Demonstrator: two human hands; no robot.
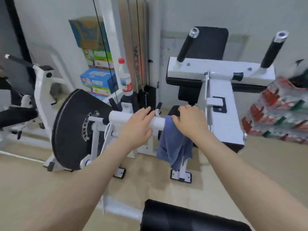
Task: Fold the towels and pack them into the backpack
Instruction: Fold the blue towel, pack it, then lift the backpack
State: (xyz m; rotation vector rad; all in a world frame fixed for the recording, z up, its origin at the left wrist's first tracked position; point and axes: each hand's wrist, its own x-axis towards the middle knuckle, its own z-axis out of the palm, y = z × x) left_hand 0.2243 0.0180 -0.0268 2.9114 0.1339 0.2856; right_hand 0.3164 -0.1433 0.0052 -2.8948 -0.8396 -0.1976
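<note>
A blue towel (175,144) hangs draped over the white horizontal bar (158,122) of a gym machine, its lower end dangling toward the floor. My right hand (191,120) rests on top of the towel where it crosses the bar, fingers curled onto the cloth. My left hand (138,125) hovers over the bar just left of the towel, fingers spread, holding nothing. No backpack shows in this view.
A black weight disc (71,130) stands on the machine's left. A white and black padded bench frame (220,90) with two black handles rises behind. A plastic bottle (125,79) and stacked boxes (98,67) sit by the wall. Red-green packs (276,114) lie at right; a black pad (183,215) is nearest me.
</note>
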